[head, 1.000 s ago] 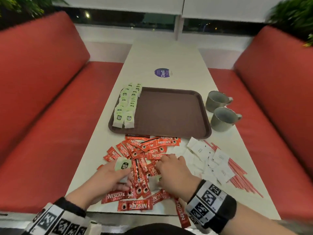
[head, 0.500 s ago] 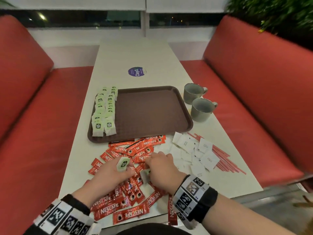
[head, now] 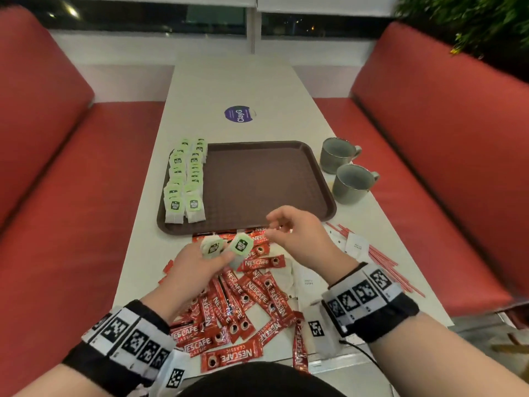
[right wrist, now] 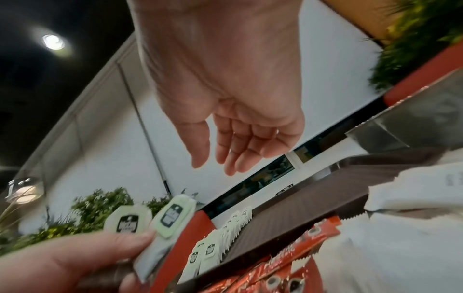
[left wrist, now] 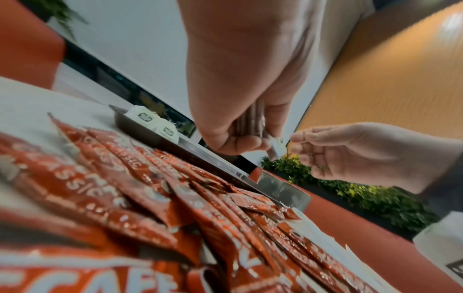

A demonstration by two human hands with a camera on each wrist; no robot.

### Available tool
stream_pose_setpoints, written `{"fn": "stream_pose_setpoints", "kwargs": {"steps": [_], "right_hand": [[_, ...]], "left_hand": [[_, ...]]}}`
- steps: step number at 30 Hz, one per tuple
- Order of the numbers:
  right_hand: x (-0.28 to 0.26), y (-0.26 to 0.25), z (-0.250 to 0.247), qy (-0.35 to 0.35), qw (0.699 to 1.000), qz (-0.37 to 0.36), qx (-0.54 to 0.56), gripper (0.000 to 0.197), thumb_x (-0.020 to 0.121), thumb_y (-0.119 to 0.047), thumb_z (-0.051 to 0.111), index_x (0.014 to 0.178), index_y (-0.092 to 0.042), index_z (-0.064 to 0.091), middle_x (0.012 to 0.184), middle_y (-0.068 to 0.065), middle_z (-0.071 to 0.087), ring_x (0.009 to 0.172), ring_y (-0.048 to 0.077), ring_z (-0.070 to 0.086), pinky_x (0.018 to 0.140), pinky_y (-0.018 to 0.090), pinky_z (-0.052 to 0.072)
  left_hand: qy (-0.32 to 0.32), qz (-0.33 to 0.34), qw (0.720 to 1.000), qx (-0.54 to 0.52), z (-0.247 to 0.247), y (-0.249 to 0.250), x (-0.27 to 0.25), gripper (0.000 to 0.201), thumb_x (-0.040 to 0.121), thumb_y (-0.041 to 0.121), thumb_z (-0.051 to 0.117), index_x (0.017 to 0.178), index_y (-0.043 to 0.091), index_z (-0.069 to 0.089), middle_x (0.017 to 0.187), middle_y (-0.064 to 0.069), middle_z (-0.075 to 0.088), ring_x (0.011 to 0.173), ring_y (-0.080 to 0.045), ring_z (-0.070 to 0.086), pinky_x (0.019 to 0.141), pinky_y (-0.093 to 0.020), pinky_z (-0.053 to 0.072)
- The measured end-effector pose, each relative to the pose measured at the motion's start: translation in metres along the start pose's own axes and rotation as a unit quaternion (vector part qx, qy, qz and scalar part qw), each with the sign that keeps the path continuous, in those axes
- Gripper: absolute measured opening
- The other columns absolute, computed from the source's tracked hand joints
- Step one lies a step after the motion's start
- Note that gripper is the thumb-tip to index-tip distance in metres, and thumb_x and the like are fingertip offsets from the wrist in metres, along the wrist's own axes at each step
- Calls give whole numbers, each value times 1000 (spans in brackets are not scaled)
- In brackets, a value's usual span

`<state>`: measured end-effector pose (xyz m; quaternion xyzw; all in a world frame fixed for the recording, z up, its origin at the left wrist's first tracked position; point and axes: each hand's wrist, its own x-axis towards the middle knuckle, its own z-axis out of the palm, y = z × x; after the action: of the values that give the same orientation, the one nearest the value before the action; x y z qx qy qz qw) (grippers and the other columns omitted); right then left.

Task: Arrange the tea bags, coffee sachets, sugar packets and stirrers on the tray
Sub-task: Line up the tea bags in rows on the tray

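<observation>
Above the sachet pile (head: 237, 308), left hand (head: 190, 270) pinches two tea bags (head: 226, 247); right hand (head: 300, 236) hovers loose-fingered, empty, beside two cups (head: 346, 170) and half-bare tray (head: 286, 179).

A dark brown tray (head: 257, 179) with a fine dotted texture is seen on a white table (head: 229, 81). Pale green tags with black logos are borne by the tea bags (head: 186, 179). The coffee sachets (head: 243, 296) are printed red with white lettering; the stirrers (head: 383, 262) are red, the sugar packets (head: 356, 247) white, the mugs (head: 352, 183) grey-green.

Red benches (head: 429, 156); dark window (head: 143, 21)
</observation>
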<state>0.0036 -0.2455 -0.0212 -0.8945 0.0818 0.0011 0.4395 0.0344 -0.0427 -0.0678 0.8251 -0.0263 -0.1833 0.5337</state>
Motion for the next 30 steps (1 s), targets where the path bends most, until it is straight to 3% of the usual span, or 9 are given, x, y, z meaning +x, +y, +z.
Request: {"fn": "stream_pose_setpoints", "kwargs": {"steps": [5, 8, 12, 15, 19, 22, 24, 27, 30], "right_hand": [[8, -10, 22, -118, 989, 22, 82, 15, 75, -27, 79, 86, -23, 69, 82, 1, 70, 74, 14, 62, 75, 38, 54], [20, -20, 47, -119, 989, 2, 89, 9, 79, -25, 75, 79, -17, 69, 70, 5, 62, 61, 15, 51, 60, 34, 43], [46, -35, 58, -109, 991, 8, 80, 7, 83, -18, 71, 78, -16, 68, 74, 8, 65, 61, 16, 52, 57, 33, 44], [78, -42, 64, -71, 997, 7, 40, 5, 84, -16, 68, 81, -12, 68, 82, 11, 70, 69, 18, 59, 64, 36, 51], [118, -47, 85, -101, 994, 3, -32, 5, 87, -14, 64, 90, -14, 67, 84, 1, 65, 76, 15, 58, 60, 23, 43], [139, -47, 107, -146, 986, 24, -82, 16, 86, -13, 65, 102, -10, 69, 98, 5, 66, 85, 16, 56, 72, 25, 43], [147, -47, 119, -164, 978, 29, -125, 4, 86, -13, 66, 89, -12, 68, 93, 5, 63, 86, 18, 56, 74, 25, 43], [153, -48, 129, -162, 971, 31, -171, 23, 85, -10, 64, 66, -17, 53, 80, 0, 57, 76, 17, 54, 63, 22, 41], [152, -50, 132, -154, 967, 23, -203, 14, 84, -9, 64, 76, -17, 56, 90, 2, 57, 88, 19, 55, 68, 21, 42]], "left_hand": [[-12, -55, 980, -192, -6, 1, 1, 7, 82, 17, 70, 90, 17, 72, 69, -4, 65, 64, -14, 55, 60, -30, 44], [-14, -57, 974, -219, -13, 3, 2, 9, 84, 16, 68, 92, 11, 70, 72, -7, 64, 64, -15, 55, 60, -28, 43], [7, -77, 962, -263, -31, 4, 7, 17, 94, 18, 54, 98, 4, 63, 78, -11, 66, 57, -13, 56, 53, -24, 42], [47, -126, 938, -320, -49, -2, 9, 23, 99, 16, 37, 109, 0, 50, 75, -16, 64, 53, -17, 55, 48, -26, 39], [79, -139, 944, -289, -64, -13, 7, 36, 99, 18, 33, 115, -11, 46, 63, -17, 63, 41, -16, 53, 39, -23, 36], [105, -137, 953, -248, -70, -18, 5, 26, 99, 20, 36, 107, -1, 49, 69, -15, 65, 51, -21, 58, 42, -24, 35], [121, -136, 956, -230, -75, -21, 3, 20, 98, 20, 38, 102, 4, 49, 75, -14, 65, 55, -22, 59, 41, -23, 34], [130, -134, 961, -205, -79, -25, 0, 18, 98, 21, 38, 98, 7, 48, 74, -12, 63, 48, -21, 57, 40, -22, 29], [124, -133, 965, -189, -81, -27, 1, 17, 98, 23, 38, 97, 8, 47, 65, -10, 57, 39, -16, 51, 38, -22, 26]]}}
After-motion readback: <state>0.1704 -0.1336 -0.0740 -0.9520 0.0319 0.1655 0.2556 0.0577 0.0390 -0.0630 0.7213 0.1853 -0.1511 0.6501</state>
